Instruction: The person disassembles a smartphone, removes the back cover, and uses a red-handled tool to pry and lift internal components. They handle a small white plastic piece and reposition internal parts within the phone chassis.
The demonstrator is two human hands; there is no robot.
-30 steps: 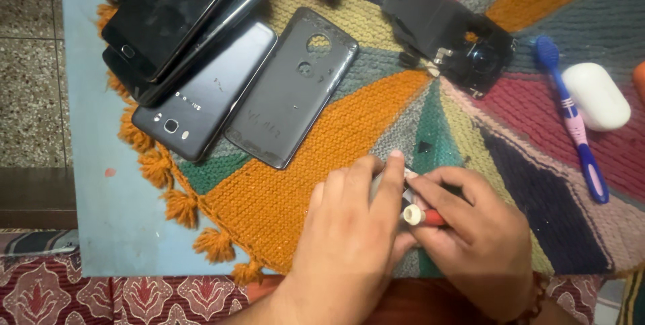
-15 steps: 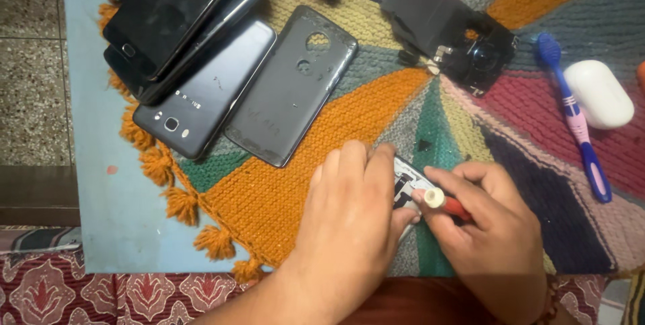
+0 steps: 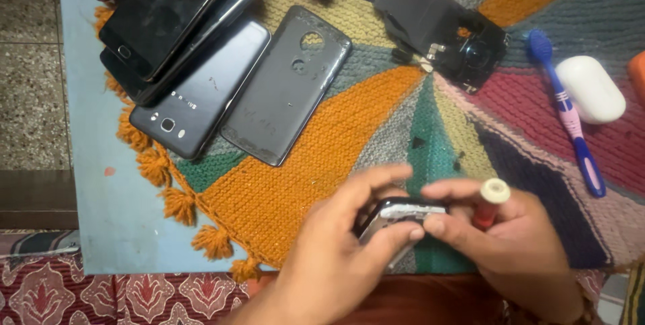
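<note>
We hold a small phone part with a silvery frame (image 3: 398,219) at the near edge of the knitted mat (image 3: 316,164), both hands closed around it. Our left hand (image 3: 336,258) wraps it from the left, thumb and forefinger pinching its end; our right hand (image 3: 510,244) pinches the other end with its fingertips while gripping a red-handled tool with a pale cap (image 3: 490,200) upright in the same fist. We judge this to be the step of working the part open or loose; a next move would call for bringing the tool's tip to the frame while the left hand steadies it.

Up and left of the part lies a grey back cover (image 3: 289,83), beyond it a pile of dark phones (image 3: 175,49). Up and right sits a black opened phone body (image 3: 443,29), then a blue toothbrush (image 3: 568,113) and a white case (image 3: 591,88).
</note>
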